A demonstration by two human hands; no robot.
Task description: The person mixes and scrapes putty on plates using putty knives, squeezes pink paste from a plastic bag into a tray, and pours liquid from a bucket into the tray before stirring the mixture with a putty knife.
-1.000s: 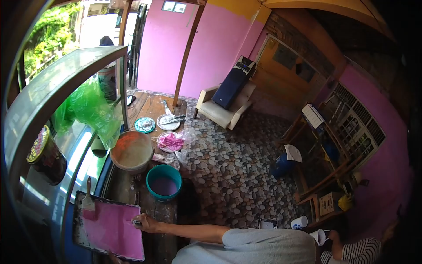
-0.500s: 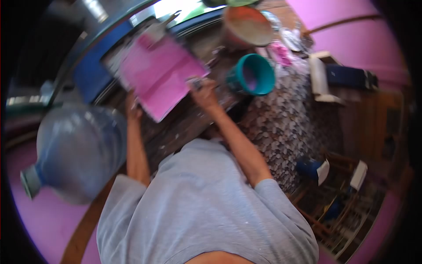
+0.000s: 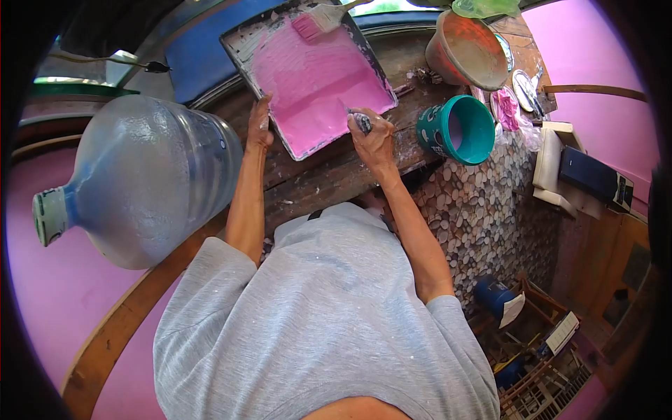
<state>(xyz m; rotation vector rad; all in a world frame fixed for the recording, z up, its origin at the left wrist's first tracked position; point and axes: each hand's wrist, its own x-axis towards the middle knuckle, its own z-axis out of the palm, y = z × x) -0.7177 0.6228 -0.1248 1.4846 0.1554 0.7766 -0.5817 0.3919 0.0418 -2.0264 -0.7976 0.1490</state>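
A black paint tray (image 3: 329, 91) coated with pink paint lies on the dark wooden surface. At its near left edge is my left hand (image 3: 260, 126), its fingers closed on the rim. My right hand (image 3: 373, 140) is wrapped round a dark, paint-spotted handle (image 3: 362, 123) at the tray's near right side; the tool's far end reaches over the pink paint and is hard to make out. A wide brush (image 3: 320, 22) with pink bristles rests across the far edge of the tray. To the right of my right hand stands a teal bucket (image 3: 457, 131) with pinkish paint inside.
A large clear water bottle (image 3: 154, 175) lies at the left. Beyond the teal bucket are an orange-brown bucket (image 3: 467, 50) and pink-stained plastic (image 3: 507, 108). An armchair (image 3: 556, 164) with a dark speaker stands at the right, a blue container (image 3: 495, 297) below it.
The view has swung down and round to the tray and my torso. My left hand, barely visible at first, now shows at the tray's edge. My right hand still grips the handle.
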